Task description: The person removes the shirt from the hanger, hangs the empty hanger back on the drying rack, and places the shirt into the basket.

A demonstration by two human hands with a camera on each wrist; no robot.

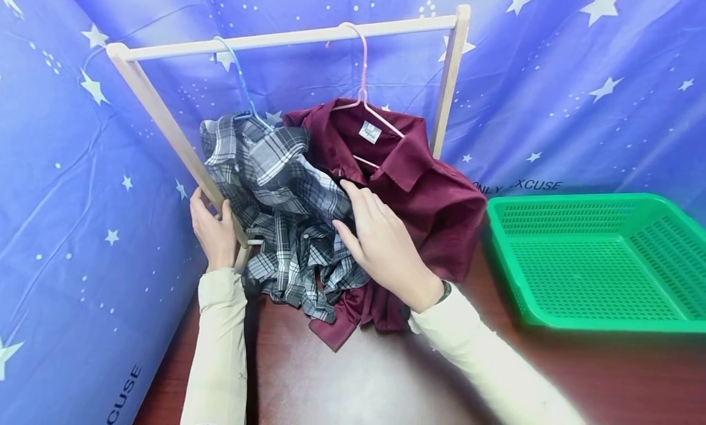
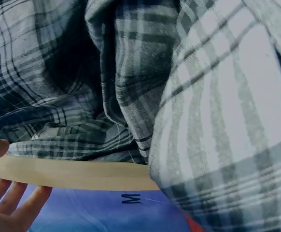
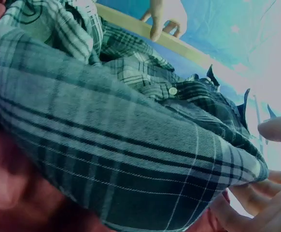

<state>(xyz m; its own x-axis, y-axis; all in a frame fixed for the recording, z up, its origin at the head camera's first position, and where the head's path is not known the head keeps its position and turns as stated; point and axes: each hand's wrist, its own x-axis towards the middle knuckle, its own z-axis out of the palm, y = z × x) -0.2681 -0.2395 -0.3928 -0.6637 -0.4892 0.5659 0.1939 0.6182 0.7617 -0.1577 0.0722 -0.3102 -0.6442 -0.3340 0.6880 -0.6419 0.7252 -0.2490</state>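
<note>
A grey plaid shirt [image 1: 278, 161] hangs on a blue hanger [image 1: 242, 75], its lower part bunched toward the table. My left hand [image 1: 214, 232] grips the left wooden post [image 1: 171, 127] of the clothes rack; in the left wrist view its thumb and fingers lie on opposite sides of the wood. My right hand [image 1: 386, 247] has its fingers nearly straight against the right side of the plaid shirt. In the right wrist view, those fingers sit under the shirt's edge while the thumb stands apart. Beside it, a maroon shirt [image 1: 452, 210] hangs on a pink hanger [image 1: 364, 63].
A green plastic basket [image 1: 507, 271] stands on the brown table [image 1: 342, 388] to the right. Blue curtain [image 1: 551, 137] with white stars surrounds the back and left side. The rack's top bar [image 1: 292, 37] spans above both shirts.
</note>
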